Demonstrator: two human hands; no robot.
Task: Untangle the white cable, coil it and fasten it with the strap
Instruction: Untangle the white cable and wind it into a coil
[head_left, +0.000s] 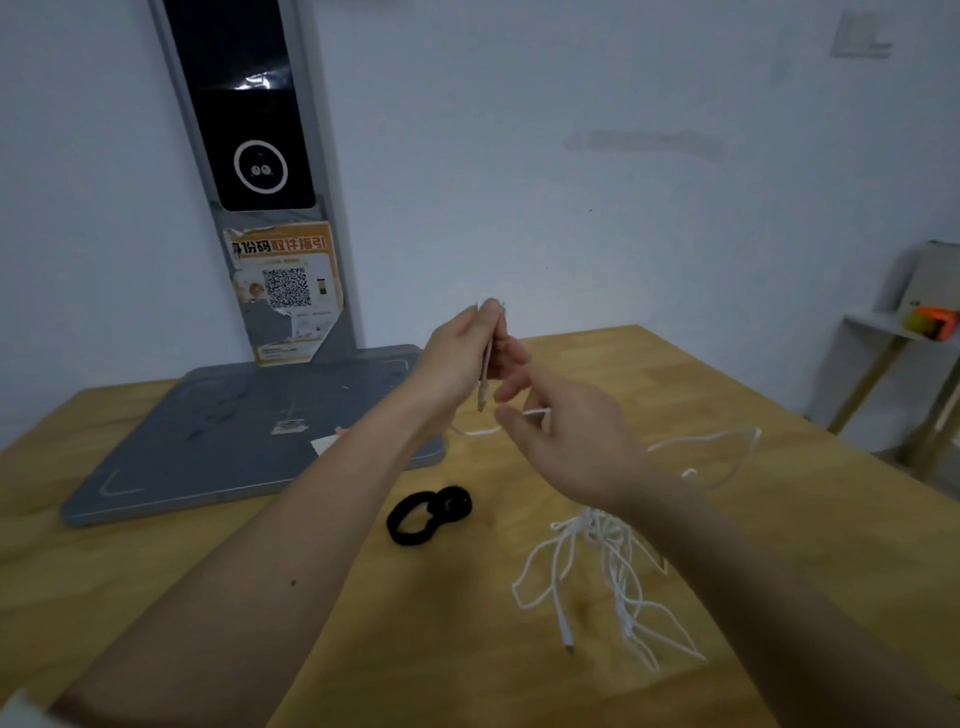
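A thin white cable (613, 566) lies in a loose tangle on the wooden table (208, 597) at the right, one plug end resting near the front. My left hand (467, 353) is raised above the table, pinching the other plug end of the cable, which hangs down from the fingers. My right hand (566, 436) is just below and to the right, fingers curled around a strand of the same cable. A black strap (428, 514), rolled into two joined loops, lies on the table between my forearms.
A grey flat base (218, 447) with a tall upright post (270, 171) stands at the table's back left. A white wall is behind. A small side table (893, 332) with an orange object stands at the far right.
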